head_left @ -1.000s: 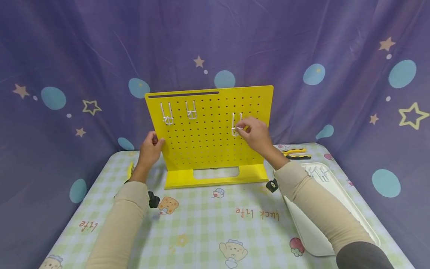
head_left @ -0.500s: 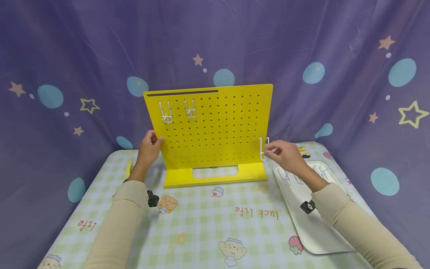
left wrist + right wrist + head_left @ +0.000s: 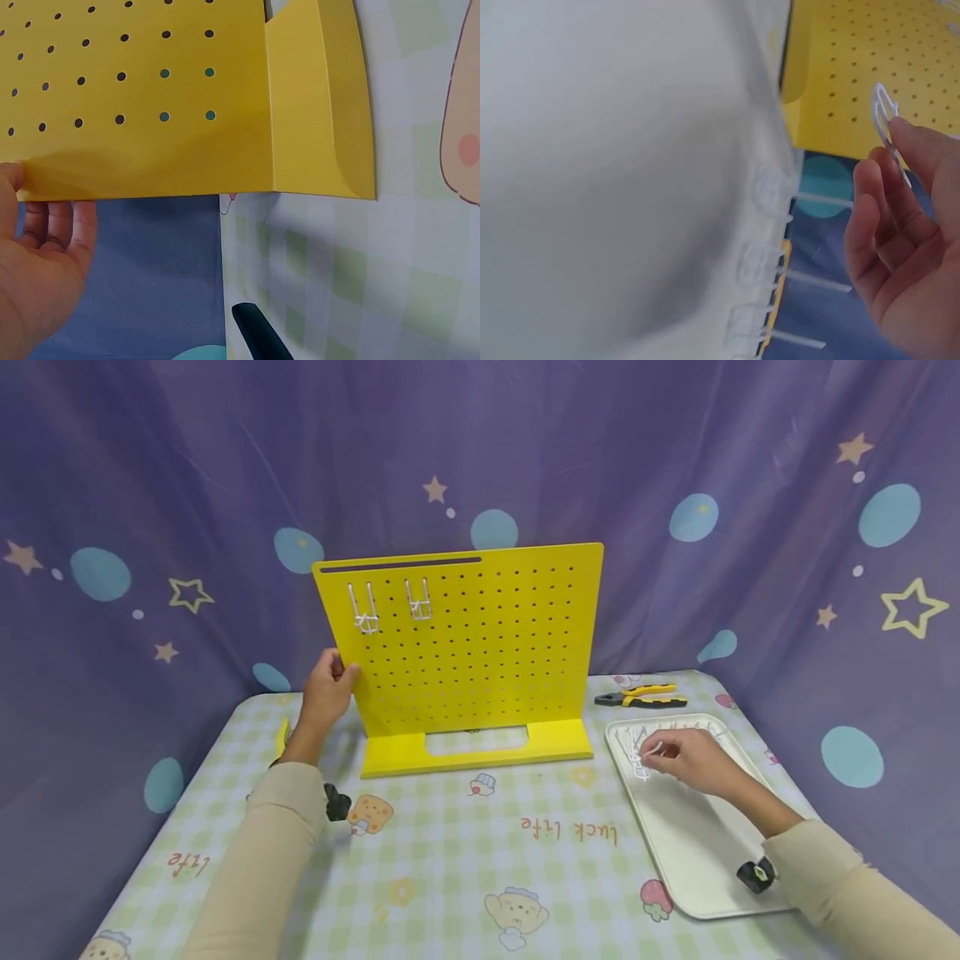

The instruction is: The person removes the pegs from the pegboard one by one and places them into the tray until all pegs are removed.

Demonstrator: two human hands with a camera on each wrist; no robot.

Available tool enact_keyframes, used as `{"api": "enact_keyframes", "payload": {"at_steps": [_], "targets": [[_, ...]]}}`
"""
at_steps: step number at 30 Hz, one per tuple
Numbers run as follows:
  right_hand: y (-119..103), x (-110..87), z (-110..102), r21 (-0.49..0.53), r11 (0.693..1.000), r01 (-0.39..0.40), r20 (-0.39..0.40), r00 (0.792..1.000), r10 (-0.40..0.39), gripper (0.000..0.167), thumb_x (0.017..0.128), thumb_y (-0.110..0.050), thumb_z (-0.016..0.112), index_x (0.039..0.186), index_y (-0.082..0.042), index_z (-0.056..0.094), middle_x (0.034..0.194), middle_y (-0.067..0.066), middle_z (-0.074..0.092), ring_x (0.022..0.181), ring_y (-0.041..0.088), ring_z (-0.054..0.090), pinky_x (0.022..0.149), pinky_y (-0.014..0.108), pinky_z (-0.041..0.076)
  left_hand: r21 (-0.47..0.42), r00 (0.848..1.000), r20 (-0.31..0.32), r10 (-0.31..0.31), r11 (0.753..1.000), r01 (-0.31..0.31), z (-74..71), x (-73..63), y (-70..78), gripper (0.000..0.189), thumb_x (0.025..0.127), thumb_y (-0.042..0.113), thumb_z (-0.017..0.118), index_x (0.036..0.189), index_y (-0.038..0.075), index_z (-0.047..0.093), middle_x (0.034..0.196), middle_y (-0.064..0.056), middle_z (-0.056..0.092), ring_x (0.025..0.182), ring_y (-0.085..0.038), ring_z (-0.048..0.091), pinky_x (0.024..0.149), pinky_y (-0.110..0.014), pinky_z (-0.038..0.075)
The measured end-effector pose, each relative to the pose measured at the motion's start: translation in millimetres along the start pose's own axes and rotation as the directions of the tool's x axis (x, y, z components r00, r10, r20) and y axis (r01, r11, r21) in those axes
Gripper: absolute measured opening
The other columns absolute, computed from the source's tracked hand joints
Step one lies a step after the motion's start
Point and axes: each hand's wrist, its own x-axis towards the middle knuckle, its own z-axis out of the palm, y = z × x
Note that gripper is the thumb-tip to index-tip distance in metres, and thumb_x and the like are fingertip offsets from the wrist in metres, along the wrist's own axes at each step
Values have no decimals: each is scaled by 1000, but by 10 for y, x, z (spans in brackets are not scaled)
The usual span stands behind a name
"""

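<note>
A yellow pegboard stands upright on its base. At its left edge my left hand grips it, thumb on the front and fingers behind, as the left wrist view shows. My right hand is over the far end of the white tray. Between thumb and fingertips it pinches a white wire pegboard hook. More such hooks lie in a row at the tray's far end, partly behind the hand in the head view. Two hooks hang high on the board, the left one and its neighbour.
Pliers with yellow-and-black handles lie behind the tray. A yellow-handled tool is half hidden by the left forearm. The checked tablecloth covers the table, and a purple curtain hangs behind it.
My right hand has moved from the front of the board's right half, down and right to the tray, carrying the hook along. The left hand keeps its grip on the board.
</note>
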Motion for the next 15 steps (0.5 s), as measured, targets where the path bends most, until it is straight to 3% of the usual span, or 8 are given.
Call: {"api": "enact_keyframes", "payload": {"at_steps": [15], "targets": [[218, -168, 68, -1, 1000, -19, 153, 988, 19, 11, 87, -14, 78, 86, -24, 73, 75, -15, 67, 67, -6, 54, 61, 21, 46, 3, 1000, 6, 5, 1000, -5, -19, -4, 7, 37, 107, 36, 47, 133, 10, 46, 115, -15, 56, 99, -30, 54, 85, -39, 45]]}}
